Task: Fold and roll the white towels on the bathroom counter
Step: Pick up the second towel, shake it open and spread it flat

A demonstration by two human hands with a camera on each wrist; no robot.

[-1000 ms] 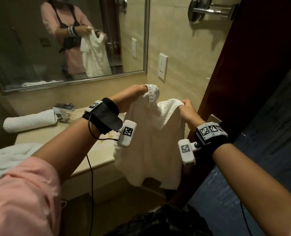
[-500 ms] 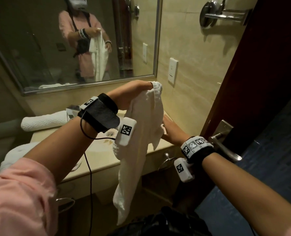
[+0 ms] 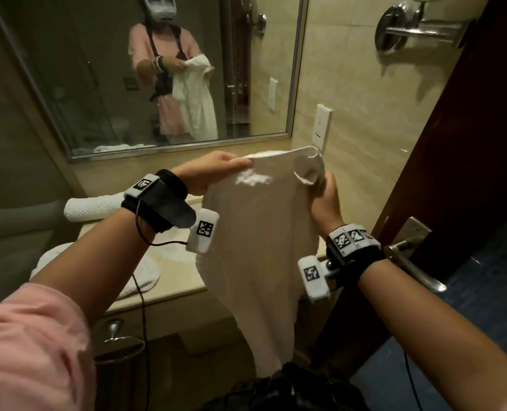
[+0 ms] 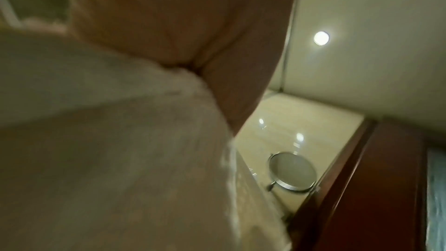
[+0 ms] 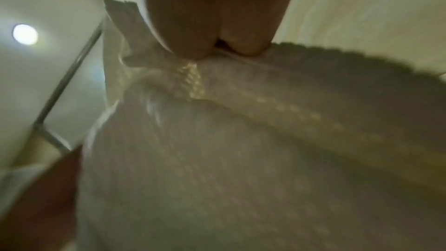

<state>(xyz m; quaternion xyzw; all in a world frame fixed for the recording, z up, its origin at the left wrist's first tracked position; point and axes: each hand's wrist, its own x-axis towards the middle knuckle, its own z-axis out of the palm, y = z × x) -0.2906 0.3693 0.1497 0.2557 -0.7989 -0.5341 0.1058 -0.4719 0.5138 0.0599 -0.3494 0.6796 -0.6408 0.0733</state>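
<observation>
A beige stone surface (image 3: 172,287) runs across the left middle of the head view, under a wall mirror (image 3: 157,75) and beside a dark wooden door (image 3: 468,173) at right. A rolled towel (image 3: 92,207) lies at its back. Only the wrist views show a ceiling light (image 4: 321,38). The left hand (image 3: 208,173) and right hand (image 3: 325,200) each pinch the top edge of the white towel (image 3: 258,247), held centre frame off the surface's front edge, long axis hanging downward.
</observation>
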